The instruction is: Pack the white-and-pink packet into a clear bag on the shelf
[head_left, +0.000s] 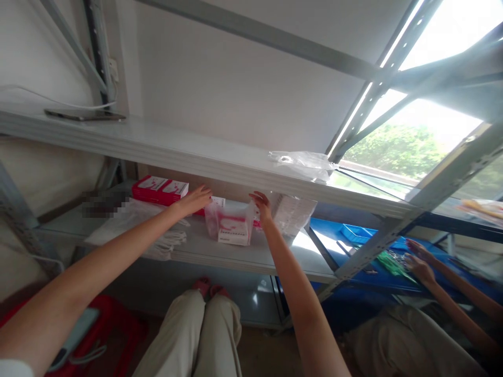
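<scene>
A long white metal shelf [188,152] runs across the room, with a lower shelf [251,254] under it. Grey metal bars [271,42] cross above. The wall [236,89] behind is plain white. On the right, a big window [412,141] lets in bright light, and green trees show outside. A blue table [338,235] stands near the window.

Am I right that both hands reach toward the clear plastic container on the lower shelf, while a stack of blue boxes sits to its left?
Not quite: the head view shows the boxes are red and white, not blue. The rest holds: the left hand and right hand reach toward the clear plastic container on the lower shelf.
</scene>
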`<state>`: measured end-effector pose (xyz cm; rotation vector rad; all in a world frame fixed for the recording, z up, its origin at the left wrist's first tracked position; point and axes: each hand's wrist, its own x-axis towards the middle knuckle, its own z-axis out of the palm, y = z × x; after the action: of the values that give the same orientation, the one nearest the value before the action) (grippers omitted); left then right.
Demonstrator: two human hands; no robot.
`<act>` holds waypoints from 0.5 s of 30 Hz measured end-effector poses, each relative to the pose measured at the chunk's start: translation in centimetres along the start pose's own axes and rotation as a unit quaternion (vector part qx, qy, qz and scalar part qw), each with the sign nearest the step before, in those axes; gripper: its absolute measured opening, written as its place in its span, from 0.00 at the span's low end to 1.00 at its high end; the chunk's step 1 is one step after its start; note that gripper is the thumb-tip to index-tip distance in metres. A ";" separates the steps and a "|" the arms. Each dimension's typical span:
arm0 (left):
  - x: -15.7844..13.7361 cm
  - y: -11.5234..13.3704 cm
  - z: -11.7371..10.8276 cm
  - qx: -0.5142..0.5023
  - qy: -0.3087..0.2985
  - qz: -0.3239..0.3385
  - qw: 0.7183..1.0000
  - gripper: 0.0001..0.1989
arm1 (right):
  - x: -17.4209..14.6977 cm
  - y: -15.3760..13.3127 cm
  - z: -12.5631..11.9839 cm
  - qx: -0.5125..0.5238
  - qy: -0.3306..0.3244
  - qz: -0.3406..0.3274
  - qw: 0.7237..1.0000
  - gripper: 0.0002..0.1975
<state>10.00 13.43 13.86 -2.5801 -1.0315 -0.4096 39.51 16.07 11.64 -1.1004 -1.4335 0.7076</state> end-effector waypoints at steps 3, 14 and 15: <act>-0.2 1.8 -0.4 -0.016 0.011 0.006 1.000 0.17 | 0.0 0.4 0.0 -0.030 -0.024 0.040 0.998 0.21; 1.9 9.3 2.3 -0.080 -0.021 0.032 0.996 0.13 | -4.0 -4.1 1.5 -0.476 -0.192 -0.154 0.844 0.18; 2.0 9.6 2.6 -0.061 -0.026 0.018 0.998 0.13 | -4.2 -4.0 2.4 -0.460 -0.251 -0.138 0.840 0.17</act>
<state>18.50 9.13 10.44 -2.7273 -1.0059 -0.4095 35.93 11.12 13.07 -1.4200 -2.4651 0.0342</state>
